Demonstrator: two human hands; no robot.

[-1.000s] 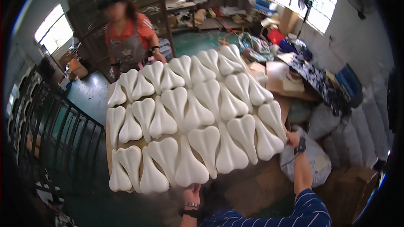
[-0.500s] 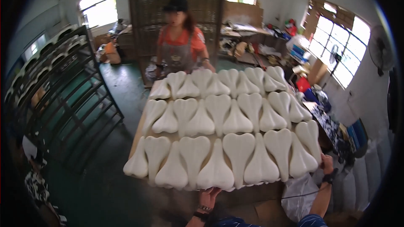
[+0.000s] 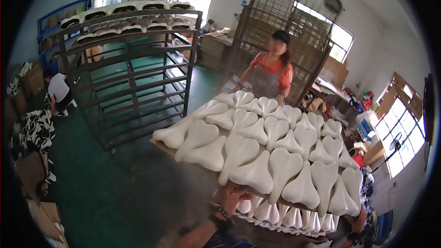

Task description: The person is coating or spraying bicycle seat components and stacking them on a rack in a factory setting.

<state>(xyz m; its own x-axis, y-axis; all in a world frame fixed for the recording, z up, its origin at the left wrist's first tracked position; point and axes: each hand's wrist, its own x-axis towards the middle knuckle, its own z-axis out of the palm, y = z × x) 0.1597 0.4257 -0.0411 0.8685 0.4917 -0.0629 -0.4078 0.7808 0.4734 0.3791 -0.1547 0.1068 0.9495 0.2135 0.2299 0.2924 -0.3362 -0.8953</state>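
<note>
A wide brown board point(image 3: 161, 146) spreads out in front of me, packed with rows of off-white bicycle saddle pads point(image 3: 285, 167), noses and wide ends alternating. My left hand point(image 3: 230, 197) is closed on the near edge, fingers under the board. At the near right corner my right hand point(image 3: 357, 222) grips the edge, partly hidden by the pads. Across from me a co-worker point(image 3: 271, 71) in an orange shirt, grey apron and dark cap has both hands by the far end. Below the board's near edge another layer of white saddle pads point(image 3: 292, 218) shows.
A dark metal rack point(image 3: 133, 93) stands at the left, with saddle pads point(image 3: 126, 8) on its upper levels and bare lower rungs. Seated people point(image 3: 59, 89) work beside a black-and-white pile point(image 3: 36, 131) farther left. A tall slatted screen point(image 3: 287, 23) rises behind the co-worker. Clutter lines the right wall.
My view has swung left, bringing the rack nearer the middle. The loaded board has turned and tilted, and the pads underneath now show. Both my hands still hold its edge.
</note>
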